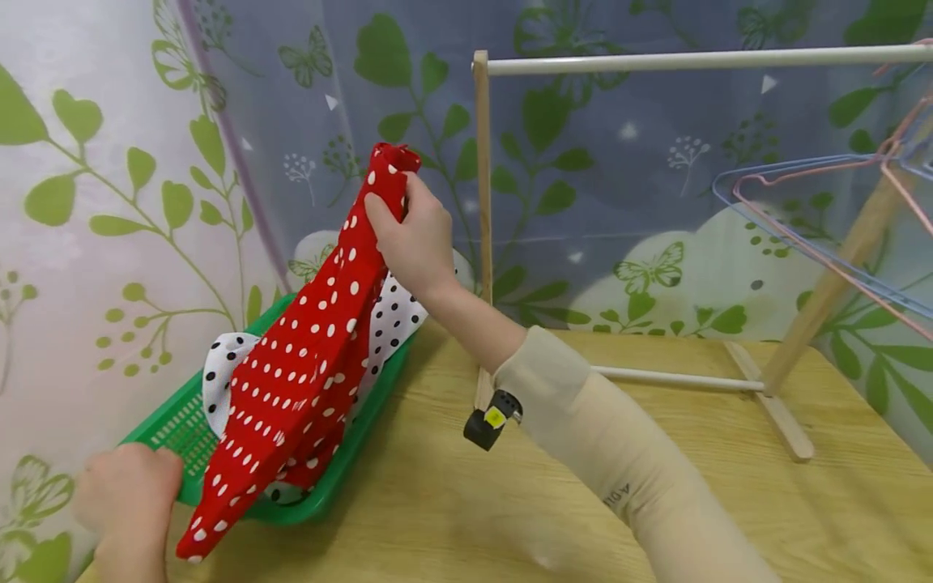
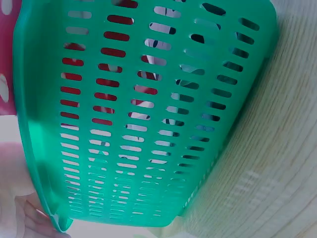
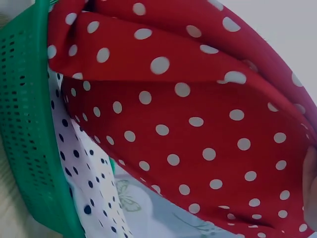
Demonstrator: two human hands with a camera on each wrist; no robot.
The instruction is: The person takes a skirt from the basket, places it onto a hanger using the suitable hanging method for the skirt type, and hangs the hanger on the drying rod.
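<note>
Sleeve (image 1: 627,453): pale, reaching over the surface (image 1: 437,486).
Red cloth (image 1: 299,348): slants up out of the basket (image 1: 309,508), one corner over its near rim; probably light, soft and floppy, best held by the gathered top end.
Right hand (image 1: 419,243): pinches that top end.
Left hand (image 1: 131,490): curls round the basket's rim.

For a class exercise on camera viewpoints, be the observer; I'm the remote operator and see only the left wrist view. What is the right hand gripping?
Observer: The right hand grips the upper end of the red, white-dotted cloth, above the green basket.
Operator: What stands to the right of the basket in the head view?
Observer: A rack with a white top bar.
</note>
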